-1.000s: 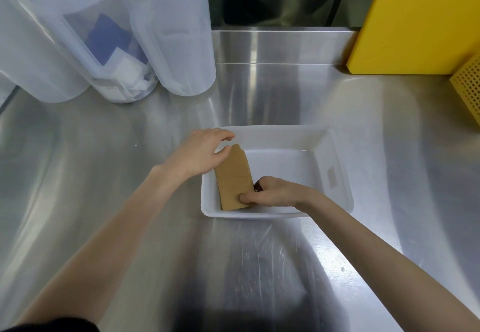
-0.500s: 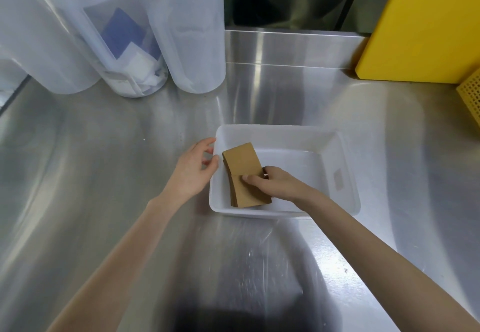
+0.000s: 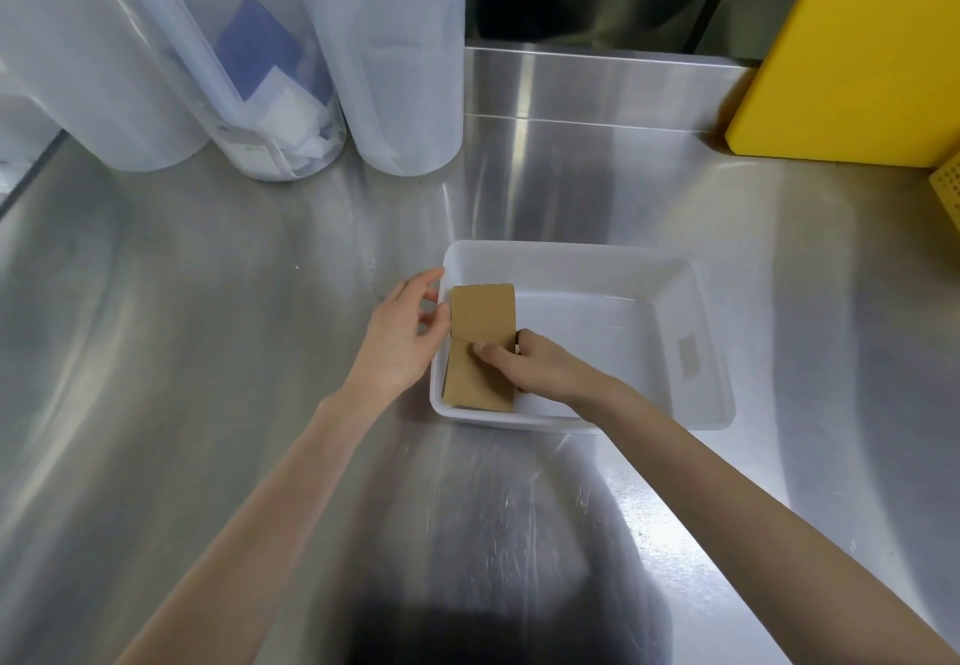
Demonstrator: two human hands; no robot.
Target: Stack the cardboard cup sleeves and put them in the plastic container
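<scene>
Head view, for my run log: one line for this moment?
brown cardboard sleeves in white plastic container | right hand presses sleeves | left hand at container edge

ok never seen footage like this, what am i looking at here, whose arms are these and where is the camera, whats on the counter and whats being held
There is no machine here. A person wears one wide-angle camera on the head, looking forward and down, so the two bare arms reaching in from the bottom are the wearer's own.

The surface is a stainless steel counter. On it sits a white plastic container. Inside, against its left wall, lies a stack of brown cardboard cup sleeves. The right hand presses its fingers on the stack. The left hand is just outside the container's left rim, its fingertips at the stack's edge.

At the back left stand translucent plastic tubs, one with blue and white items inside. At the back right is a yellow bin.
</scene>
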